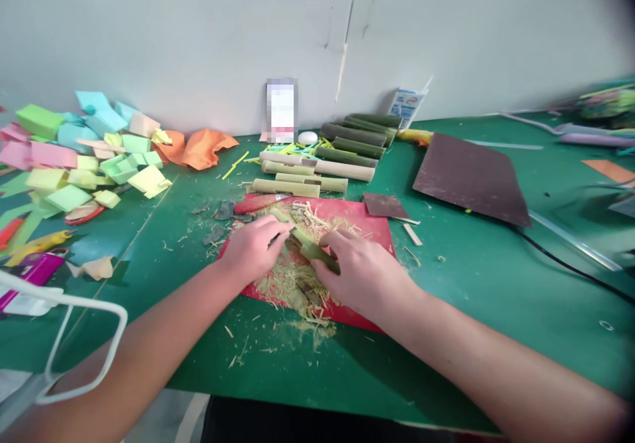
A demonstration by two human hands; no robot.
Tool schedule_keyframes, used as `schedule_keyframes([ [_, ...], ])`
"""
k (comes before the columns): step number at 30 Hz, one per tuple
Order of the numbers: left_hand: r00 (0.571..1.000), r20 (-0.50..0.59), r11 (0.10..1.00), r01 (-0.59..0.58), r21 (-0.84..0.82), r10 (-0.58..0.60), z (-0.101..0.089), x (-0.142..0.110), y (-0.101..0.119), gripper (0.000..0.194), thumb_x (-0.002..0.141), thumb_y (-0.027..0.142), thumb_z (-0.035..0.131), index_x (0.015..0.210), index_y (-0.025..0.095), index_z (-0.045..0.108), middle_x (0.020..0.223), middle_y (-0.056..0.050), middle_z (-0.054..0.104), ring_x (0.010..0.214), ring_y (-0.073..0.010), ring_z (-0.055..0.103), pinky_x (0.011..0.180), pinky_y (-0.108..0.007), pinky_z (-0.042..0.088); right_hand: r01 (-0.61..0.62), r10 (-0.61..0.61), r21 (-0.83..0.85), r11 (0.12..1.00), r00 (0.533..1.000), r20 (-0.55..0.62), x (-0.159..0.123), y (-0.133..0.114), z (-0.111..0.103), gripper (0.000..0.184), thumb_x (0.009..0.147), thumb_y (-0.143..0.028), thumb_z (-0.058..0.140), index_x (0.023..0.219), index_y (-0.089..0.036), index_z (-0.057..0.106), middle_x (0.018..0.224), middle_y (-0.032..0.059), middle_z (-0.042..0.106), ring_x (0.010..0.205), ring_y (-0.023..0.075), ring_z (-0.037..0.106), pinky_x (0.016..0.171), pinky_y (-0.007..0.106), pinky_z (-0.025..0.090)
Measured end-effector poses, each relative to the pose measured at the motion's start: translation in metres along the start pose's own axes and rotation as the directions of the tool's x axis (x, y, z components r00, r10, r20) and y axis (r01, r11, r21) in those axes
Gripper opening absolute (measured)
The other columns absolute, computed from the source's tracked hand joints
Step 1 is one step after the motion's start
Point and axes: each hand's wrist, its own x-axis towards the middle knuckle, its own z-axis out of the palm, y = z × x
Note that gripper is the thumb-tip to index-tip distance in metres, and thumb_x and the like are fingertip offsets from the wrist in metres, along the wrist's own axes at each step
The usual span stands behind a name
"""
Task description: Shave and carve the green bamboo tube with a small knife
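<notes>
- Tabletop [471, 271], green, spans most of the frame.
- Red mat [374, 231], at the center, lies under both hands and the scraps.
- Large brown sheet [471, 175], perhaps sandpaper, lies right of center, well apart from the hands.
- Bamboo tubes [344, 168], pale and dark green, lie in rows across the upper center, beyond the mat.
- Right hand [360, 268], right of center, has its fingers and thumb closed around the lower-right part of the bamboo piece.
- Left hand [255, 244], left of center, has curled fingers, their tips at the upper-left part of the piece; a dark bit shows there, but whether it is a tool cannot be told.
- Bamboo piece [311, 248], at the center over the mat, lies between the hands, the right being nearer and covering its end. Its long axis runs diagonally: one end points toward the upper left, away from the person, the other toward the lower right, into the right palm.
- Small brown square [384, 205] lies at the mat's upper-right corner.
- Shavings [278, 284] litter the mat below and around the piece.
</notes>
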Motion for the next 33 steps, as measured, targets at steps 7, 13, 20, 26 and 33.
schedule_keyframes([
  [7,1.0,0.007,1.0,-0.017,-0.005,0.017,0.0011,0.0015,0.0032,0.023,0.089,0.023,0.05,0.105,0.017,0.065,0.091,-0.007,0.068,0.082,-0.0162,0.064,0.076,-0.03,0.052,0.011,-0.011,-0.039,0.999,1.0,0.016,0.0011,-0.0007,-0.0022,0.016,0.083,-0.031,0.048,0.082,-0.018,0.056,0.081,0.0044,0.062,0.067,0.0158,0.058,0.054,0.027,0.032],
  [13,0.999,-0.046,1.0,0.01,0.008,-0.01,0.0011,0.0025,0.0003,0.022,0.089,0.022,0.049,0.102,0.016,0.066,0.091,-0.007,0.068,0.083,-0.0164,0.064,0.077,-0.03,0.052,0.018,-0.016,-0.048,0.999,0.999,0.034,0.0015,-0.0007,-0.0036,0.017,0.084,-0.031,0.047,0.077,-0.017,0.055,0.08,0.0047,0.061,0.067,0.016,0.057,0.055,0.028,0.032],
  [20,0.993,-0.1,0.998,0.056,0.016,-0.054,0.0018,0.0056,-0.0058,0.02,0.088,0.021,0.051,0.098,0.015,0.068,0.092,-0.008,0.068,0.087,-0.0185,0.064,0.08,-0.033,0.052,0.023,-0.022,-0.039,0.999,0.999,0.031,0.0027,0.0008,-0.0017,0.019,0.086,-0.031,0.045,0.078,-0.017,0.056,0.079,0.0046,0.061,0.068,0.0167,0.058,0.057,0.028,0.034],
  [26,0.996,-0.081,0.999,0.029,-0.036,-0.032,-0.0026,0.003,-0.0042,0.02,0.088,0.023,0.051,0.098,0.018,0.068,0.092,-0.007,0.069,0.084,-0.0173,0.064,0.078,-0.032,0.052,0.021,-0.019,-0.037,0.999,0.999,0.049,0.0025,-0.0003,-0.0036,0.019,0.086,-0.03,0.044,0.078,-0.017,0.057,0.081,0.0055,0.062,0.071,0.0169,0.059,0.058,0.028,0.035],
  [33,0.996,-0.066,0.998,0.049,-0.046,-0.052,-0.0012,0.0062,-0.0037,0.02,0.089,0.022,0.05,0.098,0.018,0.067,0.094,-0.007,0.068,0.087,-0.0179,0.064,0.081,-0.034,0.052,0.02,-0.018,-0.033,0.999,0.999,0.047,0.0026,-0.0003,-0.0027,0.021,0.087,-0.03,0.043,0.078,-0.017,0.057,0.082,0.0054,0.062,0.071,0.0174,0.06,0.058,0.028,0.035],
])
